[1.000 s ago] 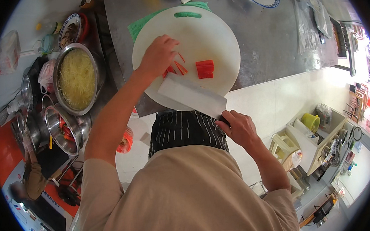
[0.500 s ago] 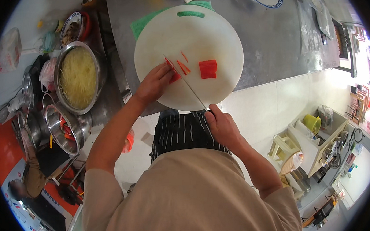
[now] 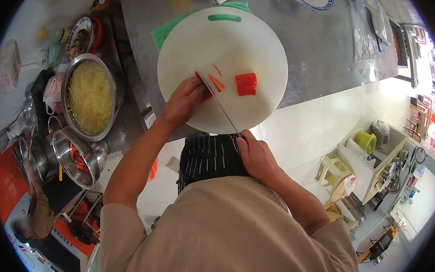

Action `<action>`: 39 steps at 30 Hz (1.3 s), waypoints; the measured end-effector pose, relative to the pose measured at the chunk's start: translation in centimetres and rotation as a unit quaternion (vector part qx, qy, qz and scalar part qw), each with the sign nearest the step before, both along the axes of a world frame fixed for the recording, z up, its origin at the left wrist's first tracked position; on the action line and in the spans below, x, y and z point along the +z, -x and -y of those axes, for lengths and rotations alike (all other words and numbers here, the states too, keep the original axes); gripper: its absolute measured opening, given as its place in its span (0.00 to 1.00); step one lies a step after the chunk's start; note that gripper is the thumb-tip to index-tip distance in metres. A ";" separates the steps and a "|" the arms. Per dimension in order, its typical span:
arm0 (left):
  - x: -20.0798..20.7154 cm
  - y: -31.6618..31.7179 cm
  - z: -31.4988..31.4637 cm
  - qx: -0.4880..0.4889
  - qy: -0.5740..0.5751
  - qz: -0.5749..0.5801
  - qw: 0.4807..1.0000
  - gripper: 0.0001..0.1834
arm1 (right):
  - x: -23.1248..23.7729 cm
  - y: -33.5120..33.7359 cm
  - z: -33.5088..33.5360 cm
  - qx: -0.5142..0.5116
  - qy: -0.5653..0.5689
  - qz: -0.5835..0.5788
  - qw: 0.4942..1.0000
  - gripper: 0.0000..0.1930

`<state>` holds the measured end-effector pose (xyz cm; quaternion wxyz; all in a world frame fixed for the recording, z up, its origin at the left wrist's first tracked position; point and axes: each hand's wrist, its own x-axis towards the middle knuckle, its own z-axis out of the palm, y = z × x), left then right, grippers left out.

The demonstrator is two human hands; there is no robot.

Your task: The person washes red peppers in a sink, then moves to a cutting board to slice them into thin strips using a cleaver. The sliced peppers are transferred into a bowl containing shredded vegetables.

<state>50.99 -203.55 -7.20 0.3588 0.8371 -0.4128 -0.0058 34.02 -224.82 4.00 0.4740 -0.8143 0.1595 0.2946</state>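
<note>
Here, the right hand (image 3: 256, 154) grips a cleaver (image 3: 218, 102) by its handle; the left hand (image 3: 184, 102) holds a red piece (image 3: 206, 96) against the cutting board (image 3: 222, 46), beside the blade. Red strips (image 3: 216, 83) and a red block (image 3: 246, 84) lie rightward.

The knife (image 3: 217, 102) is held slanted over the white board (image 3: 184, 45), its blade seen edge-on. Beside it, a red food piece (image 3: 207, 95) is partly hidden by the left hand (image 3: 184, 101).

Head-worn fisheye, facing down, wide view
</note>
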 end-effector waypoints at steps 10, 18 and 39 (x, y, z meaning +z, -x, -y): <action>-0.3 -0.2 0.1 0.005 -0.001 -0.016 1.000 0.21 | 0.7 -0.4 -0.3 -0.016 -0.012 -0.017 1.000 0.16; -0.5 -0.3 0.1 0.000 -0.012 -0.035 0.999 0.21 | 0.4 -0.7 -0.6 -0.035 -0.048 -0.003 0.998 0.16; 8.5 -6.2 -1.1 0.020 -0.072 -0.106 0.992 0.13 | -1.2 -0.8 2.4 0.189 0.195 0.254 0.928 0.15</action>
